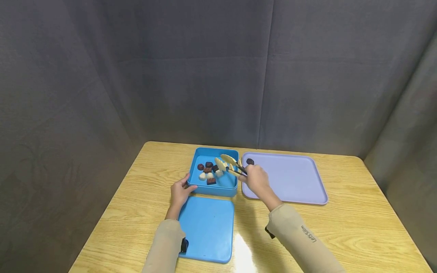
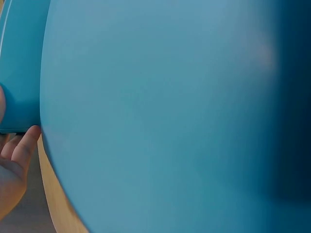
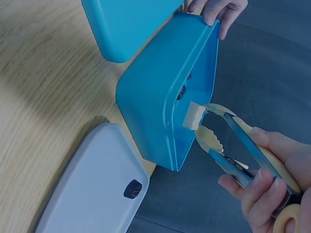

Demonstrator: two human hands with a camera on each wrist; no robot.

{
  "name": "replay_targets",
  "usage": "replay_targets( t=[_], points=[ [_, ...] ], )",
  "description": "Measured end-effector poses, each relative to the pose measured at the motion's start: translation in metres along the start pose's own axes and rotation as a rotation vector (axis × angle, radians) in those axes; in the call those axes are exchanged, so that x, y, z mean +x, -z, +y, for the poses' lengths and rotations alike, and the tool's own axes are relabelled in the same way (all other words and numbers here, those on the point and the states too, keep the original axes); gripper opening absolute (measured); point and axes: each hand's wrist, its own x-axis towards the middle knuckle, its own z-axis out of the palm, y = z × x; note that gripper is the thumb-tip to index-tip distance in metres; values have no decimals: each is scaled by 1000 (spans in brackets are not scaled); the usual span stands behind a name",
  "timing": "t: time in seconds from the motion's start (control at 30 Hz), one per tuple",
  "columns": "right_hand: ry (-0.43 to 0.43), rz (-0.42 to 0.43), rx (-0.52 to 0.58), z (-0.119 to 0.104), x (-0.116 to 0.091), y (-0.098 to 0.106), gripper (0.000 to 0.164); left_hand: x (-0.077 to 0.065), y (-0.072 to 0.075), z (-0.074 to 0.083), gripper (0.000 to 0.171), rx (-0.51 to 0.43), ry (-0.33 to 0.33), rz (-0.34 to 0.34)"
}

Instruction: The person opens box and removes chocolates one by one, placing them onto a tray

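My right hand (image 1: 258,179) grips a pair of tongs (image 3: 238,131) with cream scalloped tips, which reach over the right side of a blue box (image 1: 213,190). A white chocolate piece (image 3: 194,115) is at the tongs' tips in the right wrist view; whether it is firmly pinched I cannot tell. My left hand (image 1: 179,192) holds the box's near left corner, thumb at the front and fingers along the left side. Inside the box sit several dark chocolates (image 1: 207,170) and white chocolates (image 1: 203,176).
A flat blue lid (image 1: 206,227) lies on the wooden table (image 1: 129,212) in front of the box. To the right is a lavender tray (image 1: 286,176) with one dark chocolate (image 1: 250,161) in its far left corner. Grey curtains (image 1: 205,76) hang behind the table.
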Motion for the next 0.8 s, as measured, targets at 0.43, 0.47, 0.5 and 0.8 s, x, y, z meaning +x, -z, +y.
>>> replay_targets(
  t=[0.43, 0.47, 0.5, 0.8],
  points=[
    [1, 30, 29, 9, 1, 15, 30, 1, 0, -4, 55, 0, 11, -8],
    [0, 31, 32, 10, 1, 16, 30, 1, 0, -3, 55, 0, 15, -9],
    [-3, 29, 35, 12, 2, 18, 30, 1, 0, -3, 55, -1, 17, -9],
    [-54, 33, 71, 25, 4, 27, 25, 0, 0, -1, 55, -8, 16, -9]
  ],
)
